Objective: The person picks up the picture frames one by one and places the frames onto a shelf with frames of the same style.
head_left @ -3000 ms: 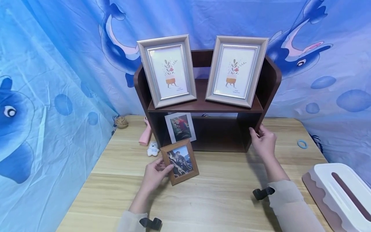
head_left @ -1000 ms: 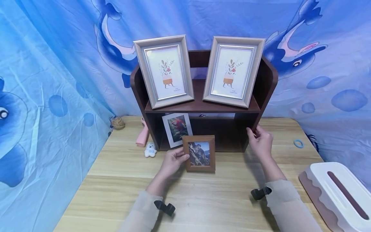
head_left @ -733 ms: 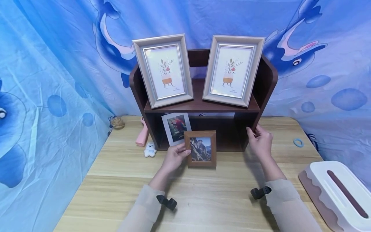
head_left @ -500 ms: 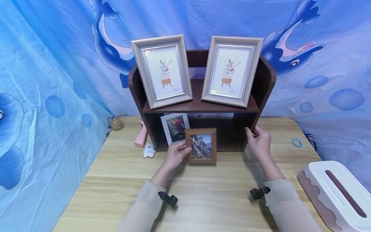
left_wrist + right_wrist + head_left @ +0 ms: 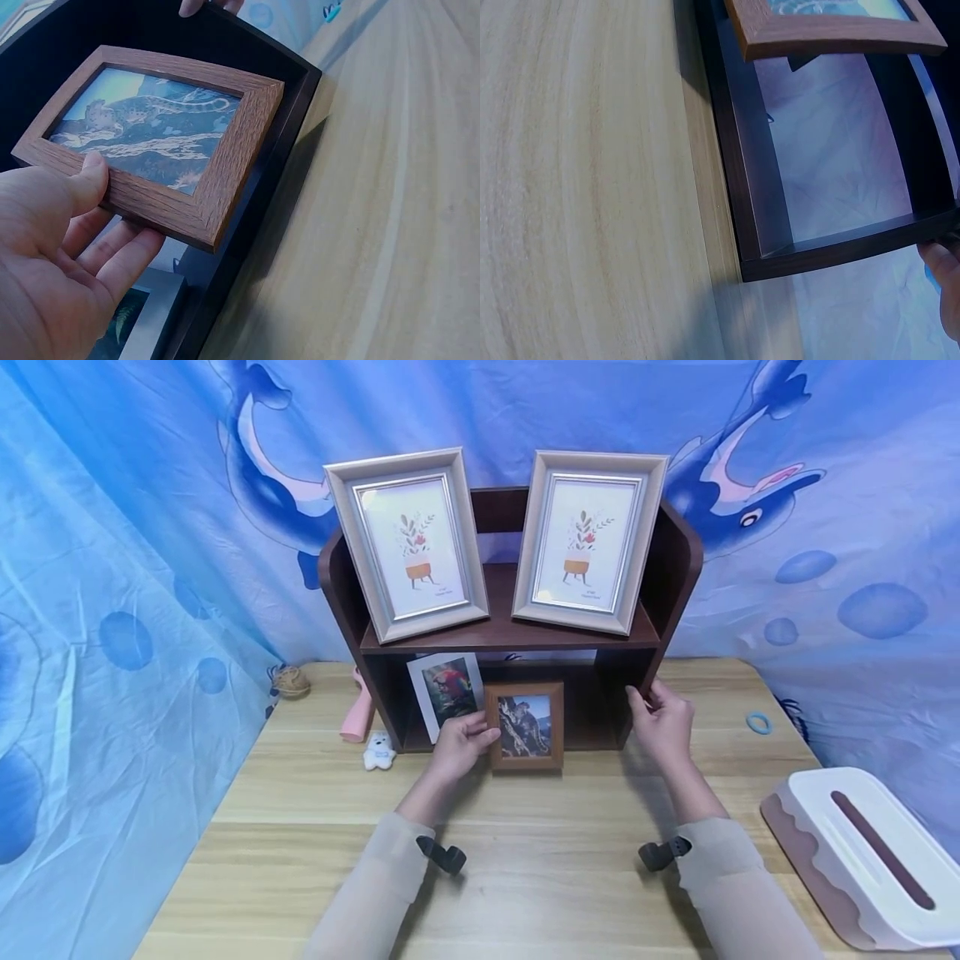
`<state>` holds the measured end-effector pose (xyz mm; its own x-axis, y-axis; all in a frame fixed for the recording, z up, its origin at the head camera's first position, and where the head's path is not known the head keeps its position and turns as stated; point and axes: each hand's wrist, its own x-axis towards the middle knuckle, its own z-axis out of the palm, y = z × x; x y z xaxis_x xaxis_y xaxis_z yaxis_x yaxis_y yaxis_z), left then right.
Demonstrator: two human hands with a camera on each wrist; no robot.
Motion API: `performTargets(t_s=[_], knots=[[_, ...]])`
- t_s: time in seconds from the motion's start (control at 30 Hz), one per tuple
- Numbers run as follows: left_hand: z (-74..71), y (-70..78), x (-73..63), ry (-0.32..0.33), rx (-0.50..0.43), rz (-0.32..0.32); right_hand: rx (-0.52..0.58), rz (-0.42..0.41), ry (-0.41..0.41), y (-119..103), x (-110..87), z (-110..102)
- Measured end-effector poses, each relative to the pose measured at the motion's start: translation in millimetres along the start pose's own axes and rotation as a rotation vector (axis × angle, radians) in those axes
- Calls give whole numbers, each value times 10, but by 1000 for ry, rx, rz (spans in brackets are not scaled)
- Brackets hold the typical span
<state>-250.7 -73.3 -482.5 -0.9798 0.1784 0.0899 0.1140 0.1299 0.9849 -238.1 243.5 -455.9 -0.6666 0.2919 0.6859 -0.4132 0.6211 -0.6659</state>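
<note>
The left hand [image 5: 459,745] grips a small wooden frame [image 5: 524,727] by its left edge, thumb on the front and fingers [image 5: 120,259] curled behind, as the left wrist view shows. The frame stands upright at the mouth of the lower opening of a dark shelf [image 5: 678,560], its foot at the shelf's front edge; whether it rests there or is held just clear cannot be told. It holds a picture of a spotted cat on rock. The right hand [image 5: 663,724] clasps the front edge of the shelf's right side panel, fingers curled round it; the right wrist view catches only a fingertip [image 5: 946,289] at that panel.

Just left of the frame, inside the same opening, a white-bordered photo [image 5: 447,692] leans on the left wall, partly behind the left hand. On the upper board stand two pale frames [image 5: 408,545] and [image 5: 589,542], each with a drawing of a potted plant, both tilted back.

The shelf sits at the back of a wooden worktop [image 5: 540,877]. To its left lie a pink object [image 5: 356,718], a small white toy [image 5: 378,752] and a ball of twine [image 5: 289,681]. Well to the right are a blue ring [image 5: 759,722] and, at the near right corner, a white tissue box [image 5: 862,852]. A blue dolphin cloth [image 5: 135,552] hangs behind
</note>
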Motion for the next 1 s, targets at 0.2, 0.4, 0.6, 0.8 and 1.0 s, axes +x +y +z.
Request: performTargets(t_s=[0.2, 0.4, 0.6, 0.8, 1.0], knots=[[68, -57, 131, -50, 0, 4, 9, 11, 8, -6, -6, 4], [148, -21, 255, -79, 44, 19, 13, 5, 12, -3, -3, 20], [208, 52, 388, -93, 59, 5, 21, -7, 31, 13, -11, 31], [244, 64, 542, -119, 120, 15, 38, 10, 17, -6, -8, 20], [312, 96, 683, -146, 112, -24, 55, 25, 3, -21, -8, 22]])
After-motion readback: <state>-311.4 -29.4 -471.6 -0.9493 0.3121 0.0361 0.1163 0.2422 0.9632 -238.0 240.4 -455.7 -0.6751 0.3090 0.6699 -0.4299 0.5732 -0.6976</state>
